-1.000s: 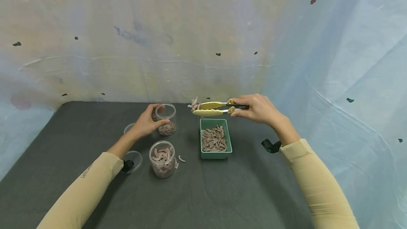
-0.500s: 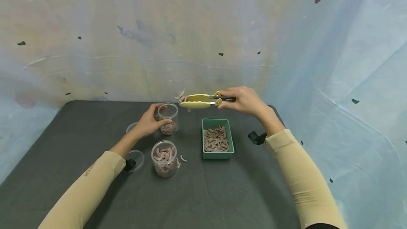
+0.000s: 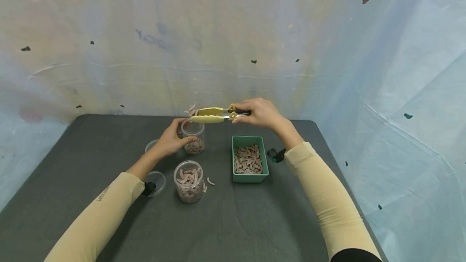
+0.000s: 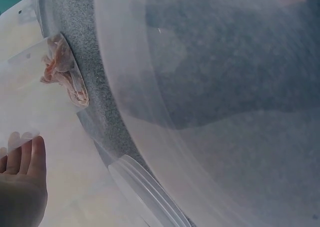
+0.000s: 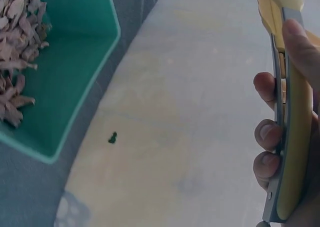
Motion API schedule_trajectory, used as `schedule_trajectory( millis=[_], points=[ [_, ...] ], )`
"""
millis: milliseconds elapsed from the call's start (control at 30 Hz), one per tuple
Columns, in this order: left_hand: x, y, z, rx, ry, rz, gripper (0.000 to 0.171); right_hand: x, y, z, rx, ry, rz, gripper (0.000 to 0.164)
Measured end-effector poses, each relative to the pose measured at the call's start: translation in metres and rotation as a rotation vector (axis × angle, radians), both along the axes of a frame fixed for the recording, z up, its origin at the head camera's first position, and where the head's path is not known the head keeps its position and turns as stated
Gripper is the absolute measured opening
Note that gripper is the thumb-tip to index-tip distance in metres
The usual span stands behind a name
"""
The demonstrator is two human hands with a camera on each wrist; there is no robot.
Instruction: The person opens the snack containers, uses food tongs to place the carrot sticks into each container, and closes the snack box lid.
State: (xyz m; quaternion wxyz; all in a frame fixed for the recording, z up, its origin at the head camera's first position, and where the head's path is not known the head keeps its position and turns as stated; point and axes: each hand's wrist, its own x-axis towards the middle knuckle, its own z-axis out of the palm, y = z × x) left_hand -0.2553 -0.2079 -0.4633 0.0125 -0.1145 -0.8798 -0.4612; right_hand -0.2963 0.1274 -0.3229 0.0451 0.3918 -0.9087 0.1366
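My left hand (image 3: 171, 138) grips a clear round jar (image 3: 194, 145) at the table's back, thumb on its near side. Greyish-pink strips cover the jar's bottom. In my right hand (image 3: 260, 114) are yellow-tipped tongs (image 3: 209, 115), their handles squeezed between thumb and fingers in the right wrist view. The tong tips pinch a small bunch of pale strips (image 3: 191, 110) right over the jar's rim. Below and to the right of the jar, a green tray (image 3: 250, 178) holds many similar strips (image 3: 248, 159).
A second clear jar (image 3: 188, 193), nearly full of strips, stands nearer on the dark table (image 3: 233, 229). Loose strips (image 3: 210, 181) lie beside it. Clear round lids (image 3: 158, 182) lie left of the jars, partly behind the left forearm. A hanging sheet (image 3: 218, 43) backs the table.
My right hand has carried the tongs and their bunch of strips leftward, from above the green tray to over the held jar. My left hand keeps its grip on the jar.
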Motion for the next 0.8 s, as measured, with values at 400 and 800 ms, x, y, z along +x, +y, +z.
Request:
schedule_trajectory(
  millis=[400, 800],
  points=[
    [0.000, 0.002, 0.000, 0.003, -0.032, 0.005, 0.095, -0.008, -0.017, -0.021, 0.048, -0.044, -0.038, 0.065],
    [0.000, 0.002, 0.000, -0.007, -0.018, 0.002, 0.091, -0.009, -0.017, -0.033, 0.130, 0.021, -0.070, 0.064]
  ],
)
